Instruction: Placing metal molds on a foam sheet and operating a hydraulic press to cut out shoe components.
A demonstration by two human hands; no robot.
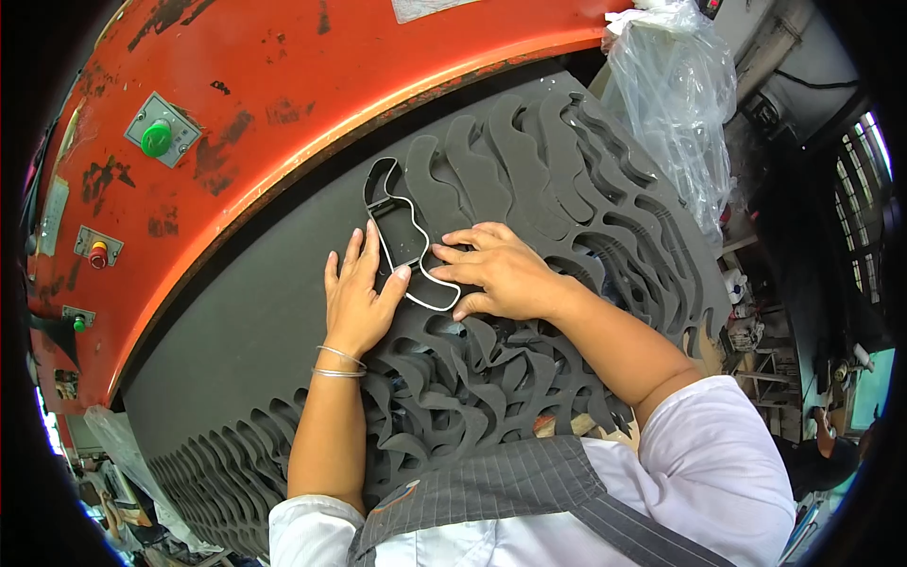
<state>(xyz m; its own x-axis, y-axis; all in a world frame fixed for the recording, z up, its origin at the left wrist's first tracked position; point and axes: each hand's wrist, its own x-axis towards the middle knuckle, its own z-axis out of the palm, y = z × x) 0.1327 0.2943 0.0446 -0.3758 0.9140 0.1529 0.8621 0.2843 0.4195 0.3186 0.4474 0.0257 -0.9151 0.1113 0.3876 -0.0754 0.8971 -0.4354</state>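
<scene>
A curved metal cutting die with a bright steel edge lies on a dark grey foam sheet. My left hand rests flat against the die's left side, thumb on its rim, two thin bangles on the wrist. My right hand presses on the die's right side, fingertips touching its edge. Much of the sheet around and below my hands shows rows of wavy cut-out shapes.
An orange press head with worn paint hangs over the sheet, with green and red buttons on its left. A clear plastic bag sits at upper right. Shelves and clutter stand at right.
</scene>
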